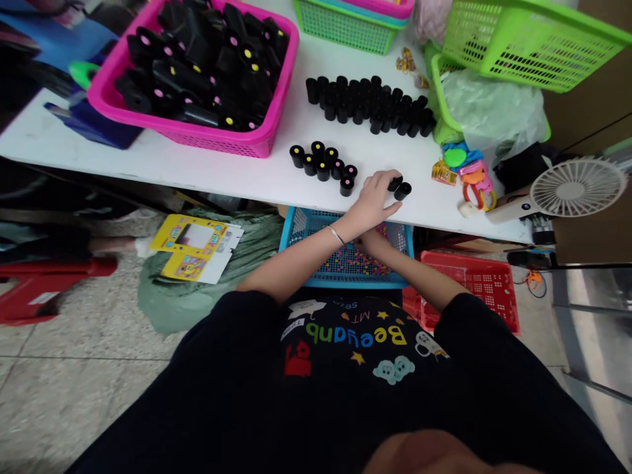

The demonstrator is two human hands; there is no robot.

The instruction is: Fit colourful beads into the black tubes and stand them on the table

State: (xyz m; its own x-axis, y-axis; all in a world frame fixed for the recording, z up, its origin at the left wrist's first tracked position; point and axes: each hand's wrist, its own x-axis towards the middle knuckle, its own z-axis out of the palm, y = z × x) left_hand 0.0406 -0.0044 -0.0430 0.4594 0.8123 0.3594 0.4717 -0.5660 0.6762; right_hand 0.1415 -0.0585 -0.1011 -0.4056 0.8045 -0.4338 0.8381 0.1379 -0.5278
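Observation:
My left hand (376, 199) is over the white table near its front edge, thumb spread, fingertips on a black cylinder (395, 184). Another black cylinder (403, 191) stands just right of it. To the left is a small group of black cylinders (322, 171) with yellow or pink dots on top. Below the table edge, my right hand (371, 242) reaches into a blue basket (345, 284) holding small pink and yellow pieces (363, 262). My left forearm partly covers that hand, and its fingers are hidden.
A pink basket (266, 141) full of dotted black parts stands on the left. Many black cylinders (370, 105) are grouped farther back. Green baskets (345, 33), colourful trinkets (476, 174) and a fan (567, 189) lie beyond. A red crate (486, 283) is below.

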